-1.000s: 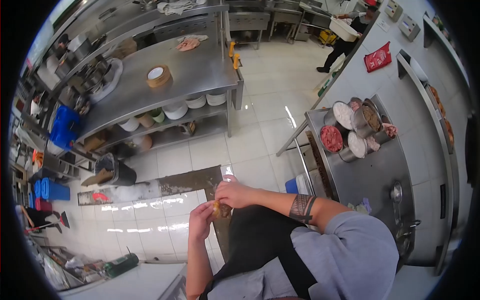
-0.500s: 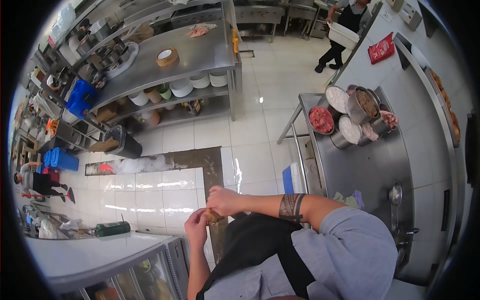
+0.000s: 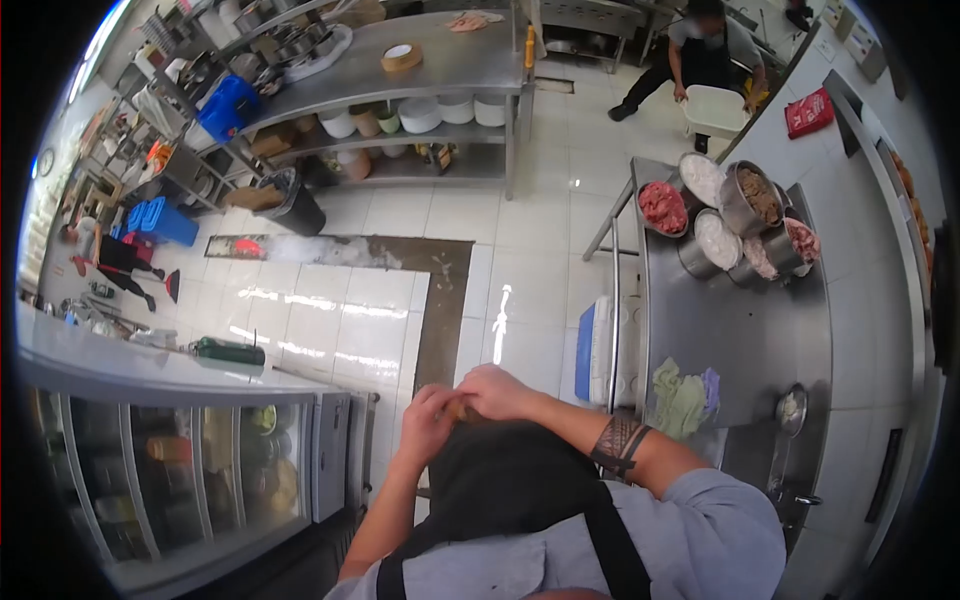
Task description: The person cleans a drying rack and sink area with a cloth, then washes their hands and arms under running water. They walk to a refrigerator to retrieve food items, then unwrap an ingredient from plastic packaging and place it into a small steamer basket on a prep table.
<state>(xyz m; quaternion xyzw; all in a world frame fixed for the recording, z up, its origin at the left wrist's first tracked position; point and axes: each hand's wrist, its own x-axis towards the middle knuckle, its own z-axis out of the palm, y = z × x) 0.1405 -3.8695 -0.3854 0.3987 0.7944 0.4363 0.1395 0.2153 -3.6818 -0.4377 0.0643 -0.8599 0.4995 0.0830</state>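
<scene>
My left hand [image 3: 429,422] and my right hand [image 3: 494,392] meet in front of my black apron [image 3: 520,475]. Between them is a small golden-brown piece [image 3: 459,409], perhaps bread or pastry; fingers cover most of it. Both hands are closed, pinching it from either side. It is held in the air above the tiled floor, apart from any table.
To the right, a steel table [image 3: 740,345] bears several metal pots of meat and white stuff, and green cloths [image 3: 678,400]. A glass-door fridge [image 3: 180,470] stands at left. One person holds a white tub [image 3: 715,110]; another person [image 3: 110,250] sweeps far left.
My view has shifted, bringing more of the fridge into sight. My hands stay together on the brown piece. The person at the back has bent down, lowering the white tub.
</scene>
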